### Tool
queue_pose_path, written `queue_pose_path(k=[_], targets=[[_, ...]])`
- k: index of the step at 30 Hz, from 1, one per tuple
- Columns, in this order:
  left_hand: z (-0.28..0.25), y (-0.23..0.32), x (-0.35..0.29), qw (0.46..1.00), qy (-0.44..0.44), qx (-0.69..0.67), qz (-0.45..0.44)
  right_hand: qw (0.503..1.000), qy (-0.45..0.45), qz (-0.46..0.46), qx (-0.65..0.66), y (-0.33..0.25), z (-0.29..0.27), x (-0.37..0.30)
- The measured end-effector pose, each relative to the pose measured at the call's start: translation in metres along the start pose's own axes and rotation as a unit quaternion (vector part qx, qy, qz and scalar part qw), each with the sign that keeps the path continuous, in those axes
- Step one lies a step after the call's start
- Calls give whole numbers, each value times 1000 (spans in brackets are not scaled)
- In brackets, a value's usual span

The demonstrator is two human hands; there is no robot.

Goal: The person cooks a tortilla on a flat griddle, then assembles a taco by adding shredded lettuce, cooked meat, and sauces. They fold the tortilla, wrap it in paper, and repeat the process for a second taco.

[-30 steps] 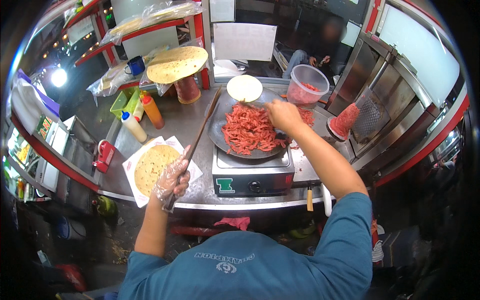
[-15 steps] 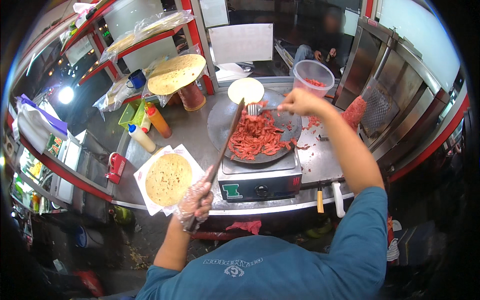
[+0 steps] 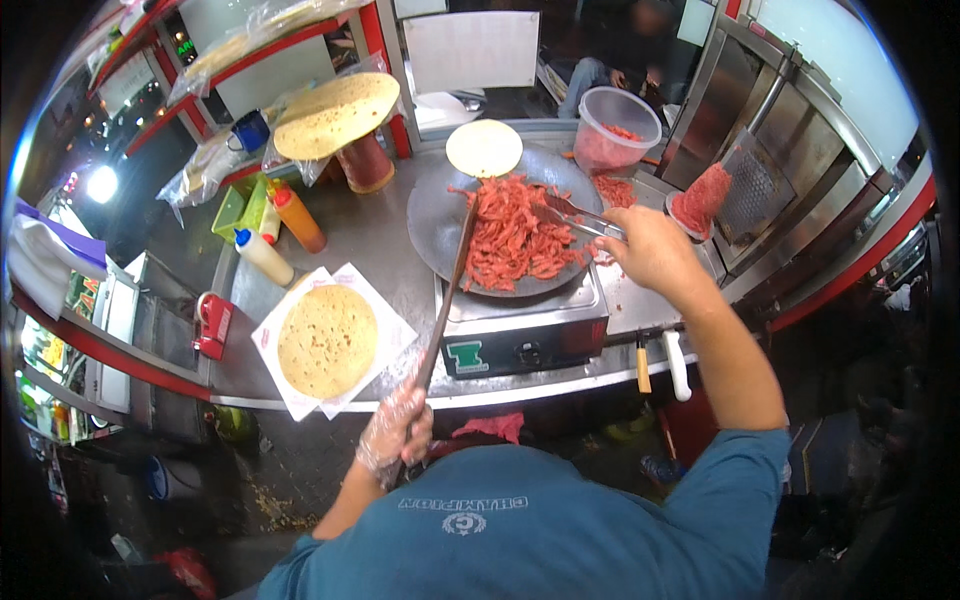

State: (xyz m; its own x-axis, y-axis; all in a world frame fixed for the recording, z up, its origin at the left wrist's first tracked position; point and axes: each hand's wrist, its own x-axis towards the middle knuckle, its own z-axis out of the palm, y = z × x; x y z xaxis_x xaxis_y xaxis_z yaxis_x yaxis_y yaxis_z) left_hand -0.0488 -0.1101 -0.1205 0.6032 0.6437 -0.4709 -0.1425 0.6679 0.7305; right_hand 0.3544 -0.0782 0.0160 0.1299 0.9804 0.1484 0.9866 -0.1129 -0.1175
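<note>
My left hand (image 3: 397,425), in a clear plastic glove, is closed around a long dark stick-like utensil (image 3: 450,295). Its far end rests among shredded red meat (image 3: 520,240) heaped on a dark round griddle pan (image 3: 428,215). Bare, my right hand (image 3: 645,248) grips metal tongs (image 3: 590,217), whose ends reach into the right side of the heap. A pale round flatbread (image 3: 484,149) lies at the pan's far edge. Left of the stove, a browned flatbread (image 3: 328,340) sits on white paper sheets (image 3: 392,345).
Sauce bottles (image 3: 264,257) and a green basket (image 3: 236,212) stand left, before stacked flatbreads (image 3: 338,112). A clear tub (image 3: 617,130) is behind the pan. At right, a meat cone (image 3: 700,200) stands by the metal grill (image 3: 765,190). Two knives (image 3: 677,365) hang at the counter's front edge.
My right hand has moved down and nearer, and the tongs have shifted from the heap's far side to its right. The meat is pushed into a more compact heap. The view has shifted slightly.
</note>
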Motion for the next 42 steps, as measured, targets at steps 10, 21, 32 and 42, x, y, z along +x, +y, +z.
queue_pose_path(k=[10,21,32,42], targets=[[-30,82,30,994,48,-56,86,987,141,-47,61,-42,120,-35],[-22,22,12,991,89,-72,71,985,97,-112,86,-2,93,-54],[39,1,33,997,29,27,59,923,-231,128,280,138,-10,82],[26,24,-13,992,35,-114,41,983,-99,-154,-9,18,-65,127]])
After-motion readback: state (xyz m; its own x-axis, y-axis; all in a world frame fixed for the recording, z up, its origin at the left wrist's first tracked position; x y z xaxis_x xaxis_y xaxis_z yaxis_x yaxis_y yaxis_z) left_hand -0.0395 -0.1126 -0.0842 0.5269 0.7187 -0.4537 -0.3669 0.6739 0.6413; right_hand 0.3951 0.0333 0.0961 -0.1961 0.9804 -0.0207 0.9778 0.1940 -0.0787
